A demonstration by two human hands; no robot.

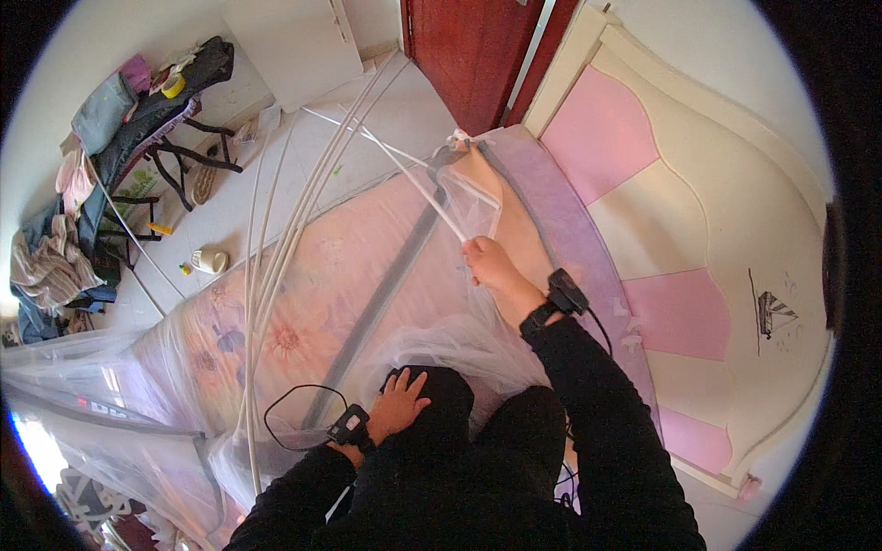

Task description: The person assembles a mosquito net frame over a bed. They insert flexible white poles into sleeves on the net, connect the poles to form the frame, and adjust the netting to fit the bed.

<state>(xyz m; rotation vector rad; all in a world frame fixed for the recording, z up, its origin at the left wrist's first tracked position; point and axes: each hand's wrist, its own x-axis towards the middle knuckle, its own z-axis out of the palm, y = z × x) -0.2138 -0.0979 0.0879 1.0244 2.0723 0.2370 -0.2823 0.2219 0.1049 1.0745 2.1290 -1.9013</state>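
Note:
My right hand (pixel 494 268) is closed round the end of a thin white pole (pixel 418 186), which slants away up and to the left. White mosquito netting (pixel 478 213) hangs about that pole and spreads over the bed. My left hand (pixel 398 404) lies flat with fingers spread on my black-clad knee, holding nothing. Left of it, a bundle of long white poles (pixel 299 220) arches over the bed from near to far. A grey fabric band (pixel 390 268) of the net crosses the flowered bedding (pixel 303 340). Each wrist wears a black device with a cable.
A cream and pink headboard (pixel 680 220) bounds the right side. At the back are a red door (pixel 473 55) and a white panel (pixel 292 50). On the left, a black folding bench (pixel 142 138) bears clothes and yellow tape (pixel 173 85). A shoe (pixel 210 261) lies on the tiled floor.

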